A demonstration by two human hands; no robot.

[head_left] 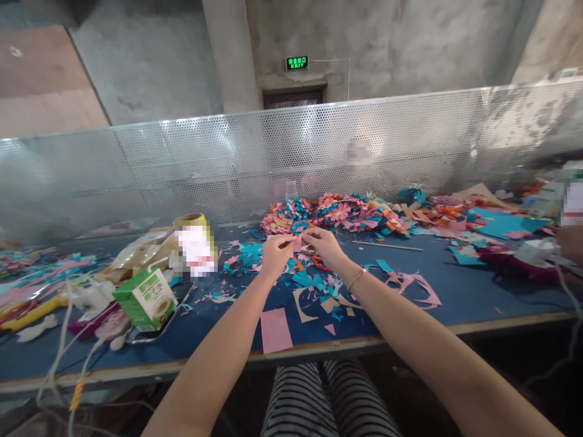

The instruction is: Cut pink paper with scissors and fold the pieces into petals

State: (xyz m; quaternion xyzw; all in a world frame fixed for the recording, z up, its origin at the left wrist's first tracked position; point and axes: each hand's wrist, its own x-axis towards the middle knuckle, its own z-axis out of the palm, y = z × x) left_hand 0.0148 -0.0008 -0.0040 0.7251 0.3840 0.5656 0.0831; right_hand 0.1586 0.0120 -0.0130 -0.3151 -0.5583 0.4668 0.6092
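Both arms reach forward over the blue table. My left hand (276,254) is closed in a pinch on a small pink paper piece (297,244). From the other side, my right hand (325,246) pinches the same piece, its fingertips close to the left ones. Just behind the hands lies a heap of pink, blue and orange paper flowers (337,212). Blue paper scraps (310,280) are scattered below them, with something red partly hidden beside my right hand. A pink paper rectangle (276,331) lies near the front edge.
A green drink carton (144,298) stands on a dark flat device at left, near white cables (66,340) and a yellow-wrapped roll (207,237). A thin stick (389,246) lies to the right. Behind the table runs a perforated metal panel (246,158).
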